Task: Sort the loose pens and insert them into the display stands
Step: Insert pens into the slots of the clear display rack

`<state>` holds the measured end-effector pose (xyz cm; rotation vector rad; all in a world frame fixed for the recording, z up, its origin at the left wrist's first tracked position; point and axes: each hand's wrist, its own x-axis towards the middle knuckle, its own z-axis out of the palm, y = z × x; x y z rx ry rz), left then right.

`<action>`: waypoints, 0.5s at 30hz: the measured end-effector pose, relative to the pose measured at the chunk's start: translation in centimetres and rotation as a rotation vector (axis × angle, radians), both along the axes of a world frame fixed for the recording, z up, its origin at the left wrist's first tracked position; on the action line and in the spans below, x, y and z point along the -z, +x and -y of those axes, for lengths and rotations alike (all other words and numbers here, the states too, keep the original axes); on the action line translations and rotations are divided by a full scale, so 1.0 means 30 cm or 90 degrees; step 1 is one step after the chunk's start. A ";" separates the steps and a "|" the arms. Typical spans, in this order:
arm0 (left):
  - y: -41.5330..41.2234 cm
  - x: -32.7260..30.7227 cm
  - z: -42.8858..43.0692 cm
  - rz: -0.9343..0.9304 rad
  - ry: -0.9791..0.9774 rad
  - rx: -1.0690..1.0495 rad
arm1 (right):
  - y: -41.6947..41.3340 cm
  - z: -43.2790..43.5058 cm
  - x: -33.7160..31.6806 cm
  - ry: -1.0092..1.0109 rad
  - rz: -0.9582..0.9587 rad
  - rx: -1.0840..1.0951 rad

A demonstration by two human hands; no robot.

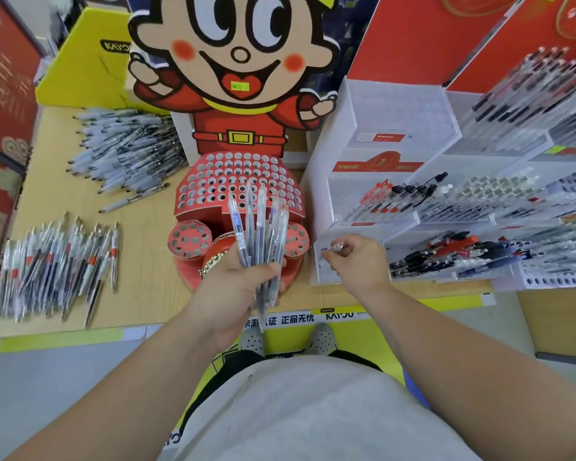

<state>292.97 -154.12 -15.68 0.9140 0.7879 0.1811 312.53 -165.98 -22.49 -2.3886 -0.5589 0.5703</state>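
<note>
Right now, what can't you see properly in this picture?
Head view:
- Most of the pen in the right hand: covered by its fingers.
- Bundle of pens: count unclear, they overlap in the left hand.
- Pens at top right: motion blur.
- Green sticker on the cartoon figure: print too small.

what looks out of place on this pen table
A far heap and a near heap of loose pens lie on the table, left of the red stand, whose holes look empty. In the white stand, red and black pens lie slanted across each other.
</note>
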 end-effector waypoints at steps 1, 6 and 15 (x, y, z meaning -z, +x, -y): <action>-0.001 -0.001 0.002 0.001 -0.009 0.000 | 0.002 -0.003 0.004 -0.006 -0.001 -0.002; -0.011 0.011 0.012 -0.027 -0.007 0.015 | 0.001 -0.003 0.020 -0.034 0.022 -0.037; 0.002 -0.006 0.035 -0.028 -0.017 0.034 | -0.015 0.029 -0.053 -0.017 -0.049 0.043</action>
